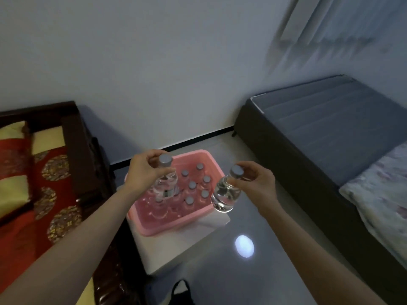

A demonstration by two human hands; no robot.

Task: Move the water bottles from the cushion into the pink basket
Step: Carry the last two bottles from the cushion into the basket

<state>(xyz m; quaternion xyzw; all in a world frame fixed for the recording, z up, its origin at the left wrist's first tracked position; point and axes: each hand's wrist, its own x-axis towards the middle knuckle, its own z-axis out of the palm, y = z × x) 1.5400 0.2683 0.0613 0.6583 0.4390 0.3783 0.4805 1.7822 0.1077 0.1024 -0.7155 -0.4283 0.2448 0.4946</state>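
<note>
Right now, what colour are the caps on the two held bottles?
Light grey, both: left cap, right cap. Head view.

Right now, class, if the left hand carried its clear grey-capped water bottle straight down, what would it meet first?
Probably the grey-capped bottles standing in the pink plastic basket below the left hand and its held bottle; depth is unclear.

The pink rectangular plastic basket (pixel 176 224) is smooth and a little shiny. The left see-through plastic water bottle (pixel 165 187) and the right see-through plastic water bottle (pixel 224 195) are glossy, with smooth grey caps. The grey floor (pixel 282 256) is hard and shiny like a mirror. The red and gold cloth cushion (pixel 50 172) looks soft, with glittery spots. The dark brown wooden seat frame (pixel 79 146) is polished.
</note>
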